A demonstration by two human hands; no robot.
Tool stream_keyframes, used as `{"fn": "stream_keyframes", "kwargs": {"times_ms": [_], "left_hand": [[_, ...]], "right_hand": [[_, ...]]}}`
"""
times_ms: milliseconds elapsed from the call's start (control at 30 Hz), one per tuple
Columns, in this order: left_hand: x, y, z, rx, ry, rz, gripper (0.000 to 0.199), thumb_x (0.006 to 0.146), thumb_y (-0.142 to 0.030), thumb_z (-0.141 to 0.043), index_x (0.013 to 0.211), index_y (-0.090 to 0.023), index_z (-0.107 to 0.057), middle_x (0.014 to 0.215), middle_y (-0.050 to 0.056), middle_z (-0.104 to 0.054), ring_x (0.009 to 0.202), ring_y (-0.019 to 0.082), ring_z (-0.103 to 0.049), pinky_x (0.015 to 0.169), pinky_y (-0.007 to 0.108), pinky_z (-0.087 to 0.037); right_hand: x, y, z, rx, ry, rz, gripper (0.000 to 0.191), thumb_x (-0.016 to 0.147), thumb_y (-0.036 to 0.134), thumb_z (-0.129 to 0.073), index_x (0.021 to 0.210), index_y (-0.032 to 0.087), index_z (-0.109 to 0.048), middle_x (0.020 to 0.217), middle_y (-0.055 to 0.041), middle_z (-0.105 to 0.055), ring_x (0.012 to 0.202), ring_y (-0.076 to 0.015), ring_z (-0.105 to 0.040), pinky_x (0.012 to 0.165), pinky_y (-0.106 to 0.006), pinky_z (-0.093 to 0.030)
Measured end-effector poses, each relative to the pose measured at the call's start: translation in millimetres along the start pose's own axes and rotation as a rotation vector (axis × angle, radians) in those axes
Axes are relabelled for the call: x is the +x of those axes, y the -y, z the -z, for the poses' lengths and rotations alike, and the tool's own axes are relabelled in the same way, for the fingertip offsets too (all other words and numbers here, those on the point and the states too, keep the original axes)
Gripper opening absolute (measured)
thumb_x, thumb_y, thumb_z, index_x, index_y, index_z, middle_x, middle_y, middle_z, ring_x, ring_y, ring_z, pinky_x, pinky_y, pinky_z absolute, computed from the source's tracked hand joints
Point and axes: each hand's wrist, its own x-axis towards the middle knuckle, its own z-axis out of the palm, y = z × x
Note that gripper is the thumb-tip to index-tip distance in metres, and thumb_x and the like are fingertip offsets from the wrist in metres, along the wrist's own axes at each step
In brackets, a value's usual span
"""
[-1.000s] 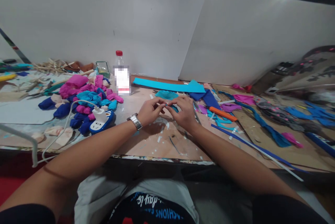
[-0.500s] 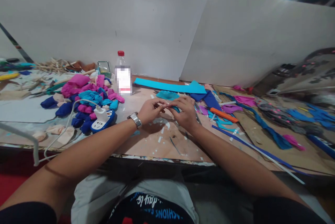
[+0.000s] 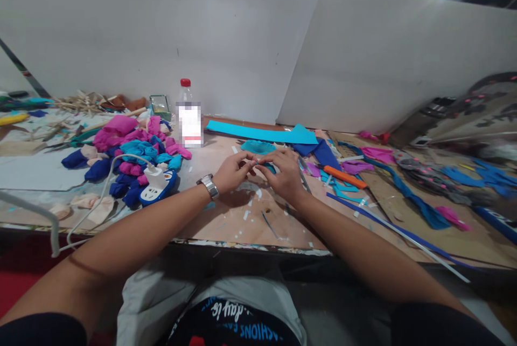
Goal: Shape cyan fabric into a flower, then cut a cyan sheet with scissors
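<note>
Over the middle of the table, my left hand and my right hand meet, fingertips pinched together. A small piece of teal cloth shows under my right fingers, and its edge lies in the pinch of both hands. Most of it is hidden by the fingers. Just beyond the fingertips is a rounded, puckered teal cloth piece; I cannot tell whether it joins the held piece. A long flat turquoise strip lies behind it.
Left stand a pile of pink and blue cloth bundles, a power strip with a white cable and a red-capped bottle. On the right lie an orange-handled cutter, cloth scraps and a long white stick.
The fingertips of both hands have shifted slightly around the teal cloth, and less of it shows under my right fingers. The rest stays in place.
</note>
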Motion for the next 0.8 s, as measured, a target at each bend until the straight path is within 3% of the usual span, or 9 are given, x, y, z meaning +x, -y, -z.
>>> {"fn": "stream_keyframes", "kwargs": {"times_ms": [267, 500, 800], "left_hand": [[1.2, -1.8, 0.3, 0.025, -0.082, 0.006, 0.036, 0.089, -0.050, -0.067, 0.098, -0.016, -0.069, 0.092, 0.008, -0.073, 0.074, 0.016, -0.069, 0.062, 0.025, -0.055], [0.1, -5.2, 3.6, 0.026, -0.066, -0.058, 0.037, 0.089, -0.050, -0.067, 0.100, -0.015, -0.074, 0.094, 0.010, -0.075, 0.077, 0.017, -0.070, 0.067, 0.028, -0.057], [0.1, 0.5, 1.5, -0.010, -0.016, -0.004, 0.033, 0.093, -0.049, -0.062, 0.102, -0.017, -0.066, 0.084, 0.005, -0.070, 0.075, 0.016, -0.068, 0.064, 0.026, -0.057]], "right_hand": [[-0.6, -1.3, -0.3, -0.024, 0.029, -0.021, 0.011, 0.091, 0.035, -0.072, 0.086, 0.025, -0.072, 0.092, -0.0029, -0.077, 0.098, -0.0271, -0.060, 0.097, -0.048, -0.036], [-1.0, -2.3, -1.4, -0.029, -0.015, -0.032, 0.011, 0.091, 0.035, -0.073, 0.086, 0.025, -0.072, 0.090, -0.0018, -0.078, 0.097, -0.0263, -0.061, 0.095, -0.047, -0.036], [-3.1, -6.1, -4.5, -0.073, -0.059, -0.028, 0.016, 0.087, 0.044, -0.076, 0.086, 0.028, -0.076, 0.086, -0.0021, -0.079, 0.095, -0.0282, -0.062, 0.096, -0.050, -0.036]]}}
